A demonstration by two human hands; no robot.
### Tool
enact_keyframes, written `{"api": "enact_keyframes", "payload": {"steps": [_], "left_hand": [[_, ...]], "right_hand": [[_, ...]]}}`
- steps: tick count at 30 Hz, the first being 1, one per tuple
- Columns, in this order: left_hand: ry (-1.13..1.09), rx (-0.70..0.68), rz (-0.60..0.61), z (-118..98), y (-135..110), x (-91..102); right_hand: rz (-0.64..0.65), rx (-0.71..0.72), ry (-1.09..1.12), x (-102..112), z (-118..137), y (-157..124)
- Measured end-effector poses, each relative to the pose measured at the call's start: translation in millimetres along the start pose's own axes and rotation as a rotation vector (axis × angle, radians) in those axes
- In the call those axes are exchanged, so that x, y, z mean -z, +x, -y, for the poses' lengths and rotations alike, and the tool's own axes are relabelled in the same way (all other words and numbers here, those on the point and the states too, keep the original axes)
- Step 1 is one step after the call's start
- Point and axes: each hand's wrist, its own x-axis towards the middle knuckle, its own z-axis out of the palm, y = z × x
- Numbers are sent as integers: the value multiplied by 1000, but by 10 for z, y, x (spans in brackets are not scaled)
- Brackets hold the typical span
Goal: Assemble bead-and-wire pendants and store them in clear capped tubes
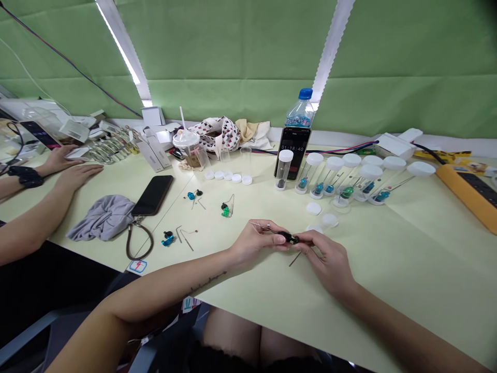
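My left hand pinches a small black part between thumb and finger. A thin metal wire sticks out past its knuckles. From the other side, the closed fingertips of my right hand grip the end of the same black part, which looks like a small knob. A short dark rod shows just under my right fingertips; whether it lies on the table or is held, I cannot tell. Left of my hands are a green clip-like part, a blue part and another blue part, each with black knobs and thin metal pieces.
Several capped clear tubes stand at right, before a propped phone and a bottle. Loose white caps lie nearby. A dark phone, grey cloth and lidded cup are leftward. Another person's hands rest far left.
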Motion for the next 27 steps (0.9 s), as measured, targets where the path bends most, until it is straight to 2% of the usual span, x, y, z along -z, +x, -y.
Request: {"api": "enact_keyframes", "payload": {"steps": [27], "left_hand": [[-29,30,-7,-18,-12,-27]], "right_hand": [[40,-25,-14,27,42,28]]}}
